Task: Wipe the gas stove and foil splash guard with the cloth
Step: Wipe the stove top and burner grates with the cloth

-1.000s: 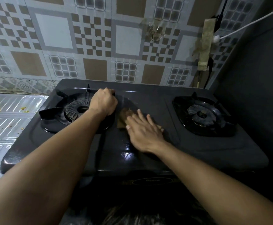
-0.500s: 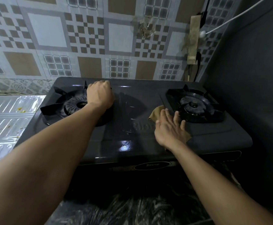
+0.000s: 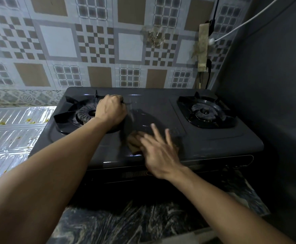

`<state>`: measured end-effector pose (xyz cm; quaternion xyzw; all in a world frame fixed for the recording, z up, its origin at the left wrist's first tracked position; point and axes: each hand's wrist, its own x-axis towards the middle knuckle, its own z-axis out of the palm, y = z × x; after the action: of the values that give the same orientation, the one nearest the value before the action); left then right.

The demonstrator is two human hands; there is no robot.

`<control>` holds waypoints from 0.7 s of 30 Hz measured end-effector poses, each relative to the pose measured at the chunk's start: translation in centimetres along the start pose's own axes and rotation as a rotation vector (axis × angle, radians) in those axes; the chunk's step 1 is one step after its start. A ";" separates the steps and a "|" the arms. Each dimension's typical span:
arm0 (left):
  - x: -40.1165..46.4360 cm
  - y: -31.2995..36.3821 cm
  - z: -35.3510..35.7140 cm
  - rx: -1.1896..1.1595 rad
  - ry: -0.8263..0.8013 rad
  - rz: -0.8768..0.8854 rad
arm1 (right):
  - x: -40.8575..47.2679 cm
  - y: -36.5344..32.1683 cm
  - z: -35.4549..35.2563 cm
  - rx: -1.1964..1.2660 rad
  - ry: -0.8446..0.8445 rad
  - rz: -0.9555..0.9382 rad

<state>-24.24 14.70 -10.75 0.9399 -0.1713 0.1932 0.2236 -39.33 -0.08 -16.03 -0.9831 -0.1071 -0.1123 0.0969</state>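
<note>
brown cloth (image 3: 132, 143) flat on dark two-burner gas stove (image 3: 214, 143), stained foil splash guard (image 3: 11, 131) alongside

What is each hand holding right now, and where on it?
The right hand presses flat on the brown cloth, covering its right part. The left hand is fisted at the left burner's black pan support.

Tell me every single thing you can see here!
Dark grey two-burner gas stove: one, centre, on the counter.
Black round burners: two, left and right of the stovetop.
Brown cloth: one, front middle of the stovetop, under the right hand.
Silver ribbed foil splash guard: one, left of the stove, with yellowish specks.
Patterned grey and brown wall tiles: behind the stove.
White cable: one, upper right.
Dark marbled counter: front.
Left hand: fisted at the left burner.
Right hand: flat, blurred, on the cloth.
</note>
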 end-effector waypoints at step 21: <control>-3.7 15.0 5.4 -0.053 -0.369 0.113 | -6.7 16.4 -4.0 -0.078 0.008 0.425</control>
<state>-32.02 0.32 -11.53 0.9420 -0.2667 0.0252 0.2020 -42.70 -17.92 -16.53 -0.9861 0.1075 -0.0974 0.0810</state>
